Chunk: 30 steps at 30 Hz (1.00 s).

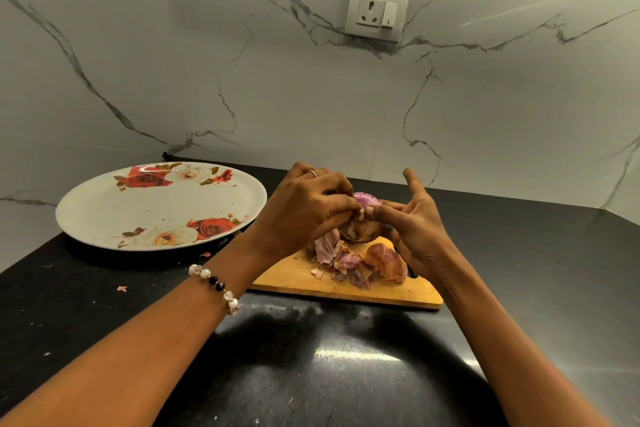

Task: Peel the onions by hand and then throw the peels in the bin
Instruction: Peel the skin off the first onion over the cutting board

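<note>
A purple onion (364, 218) is held above a wooden cutting board (388, 291), partly covered by both hands. My left hand (304, 208) grips its left side, fingers curled over the top and pinching loose skin. My right hand (412, 232) holds its right side, thumb pressed on the onion and index finger sticking up. Brown dry skin still clings to the onion's lower part. A heap of pink and brown peels (360, 263) lies on the board right below the hands.
A large white plate with a rose pattern (104, 211) sits to the left on the black counter (311, 357). Small peel scraps (122, 288) lie on the counter. A marble wall with a socket (376, 10) stands close behind.
</note>
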Available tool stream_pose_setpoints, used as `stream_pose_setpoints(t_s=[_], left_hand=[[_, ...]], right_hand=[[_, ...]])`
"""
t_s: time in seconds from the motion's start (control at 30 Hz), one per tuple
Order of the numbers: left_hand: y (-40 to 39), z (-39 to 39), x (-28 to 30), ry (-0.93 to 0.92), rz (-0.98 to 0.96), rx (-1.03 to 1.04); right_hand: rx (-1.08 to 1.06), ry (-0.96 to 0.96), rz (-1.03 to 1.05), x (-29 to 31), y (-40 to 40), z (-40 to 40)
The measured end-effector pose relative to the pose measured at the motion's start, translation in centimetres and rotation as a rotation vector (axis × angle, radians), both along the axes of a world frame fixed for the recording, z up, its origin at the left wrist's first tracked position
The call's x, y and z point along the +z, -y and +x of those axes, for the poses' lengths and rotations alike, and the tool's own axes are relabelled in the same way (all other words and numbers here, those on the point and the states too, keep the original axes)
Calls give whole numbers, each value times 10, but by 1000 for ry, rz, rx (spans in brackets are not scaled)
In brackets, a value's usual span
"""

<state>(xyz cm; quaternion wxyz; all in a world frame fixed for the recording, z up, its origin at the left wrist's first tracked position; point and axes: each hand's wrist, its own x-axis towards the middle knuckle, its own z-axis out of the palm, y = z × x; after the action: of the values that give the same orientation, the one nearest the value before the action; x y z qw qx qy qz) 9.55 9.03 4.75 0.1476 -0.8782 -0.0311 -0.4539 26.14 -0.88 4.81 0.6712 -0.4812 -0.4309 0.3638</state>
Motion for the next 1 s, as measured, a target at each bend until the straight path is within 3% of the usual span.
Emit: stream_pose_setpoints(t_s=[0.2, 0.33, 0.8, 1.0], left_hand=[[4, 2, 3, -75, 245, 8], [8, 4, 1, -87, 273, 9], [8, 10, -7, 16, 74, 58], [8, 13, -7, 72, -138, 53]], right_hand=[[8, 61, -19, -2, 1, -1], [13, 56, -23, -4, 1, 2], [13, 26, 22, -1, 0, -1], [25, 12, 42, 0, 0, -3]])
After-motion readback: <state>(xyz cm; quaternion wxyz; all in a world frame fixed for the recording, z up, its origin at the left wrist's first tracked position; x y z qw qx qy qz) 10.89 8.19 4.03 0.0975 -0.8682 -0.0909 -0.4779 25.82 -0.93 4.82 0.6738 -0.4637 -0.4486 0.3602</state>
